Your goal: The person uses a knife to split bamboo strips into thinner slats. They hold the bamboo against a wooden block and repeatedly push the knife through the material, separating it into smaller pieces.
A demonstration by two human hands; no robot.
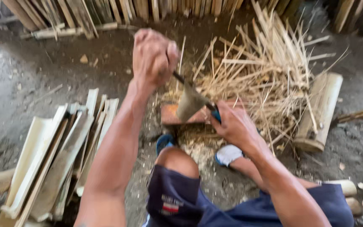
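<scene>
My left hand [153, 56] is raised in a fist, closed around the upper end of a thin bamboo piece that is mostly hidden inside the grip. My right hand [232, 124] grips the blue handle of a broad-bladed knife [191, 102]; the blade is angled up toward the left hand. Beneath the blade sits a reddish wooden chopping block [171, 114] on the dirt floor. Pale shavings lie around the block, between my feet in blue sandals.
A stack of split bamboo slats [59, 155] lies at the left. A heap of thin bamboo strips [269, 71] is behind the block, with a short bamboo log [320, 111] at the right. Wooden planks line the back wall.
</scene>
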